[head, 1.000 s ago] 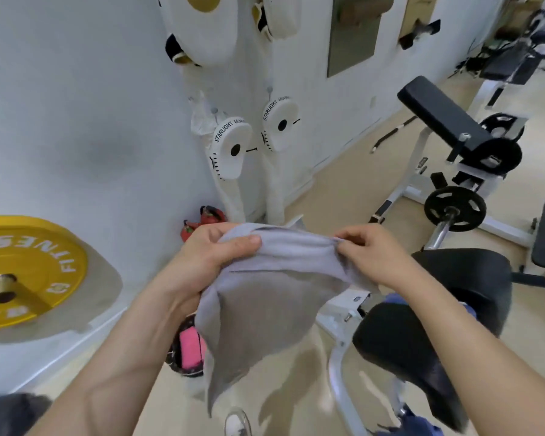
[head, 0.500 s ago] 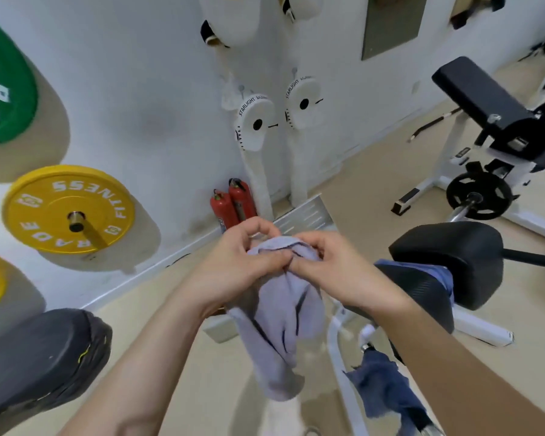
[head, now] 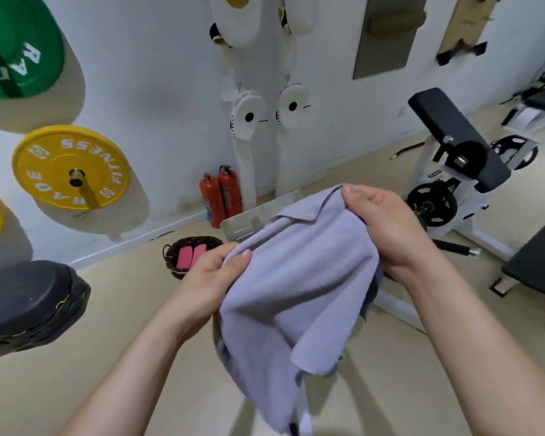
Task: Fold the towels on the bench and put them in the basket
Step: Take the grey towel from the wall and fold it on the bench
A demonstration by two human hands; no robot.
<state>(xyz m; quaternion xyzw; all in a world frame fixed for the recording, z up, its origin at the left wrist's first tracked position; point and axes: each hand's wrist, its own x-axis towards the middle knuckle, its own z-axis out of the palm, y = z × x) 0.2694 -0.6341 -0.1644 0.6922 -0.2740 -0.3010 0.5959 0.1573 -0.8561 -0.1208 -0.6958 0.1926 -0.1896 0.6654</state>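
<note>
A lavender towel (head: 296, 287) is being held up at the centre of the frame, pinched by the left hand (head: 208, 278) and gripped by the right hand (head: 387, 228). Its folding is judged unfinished. Pink folded pieces (head: 191, 254) are already lying in the basket (head: 170, 262), left of centre.

A: bright in here, soft even light. the yellow plate (head: 71, 166) throws a fuzzy shadow down and right on the wall (head: 158, 73).
B: yep, wide lens bows the edges, and the towel (head: 296, 278) is smeared at its lower end.
</note>
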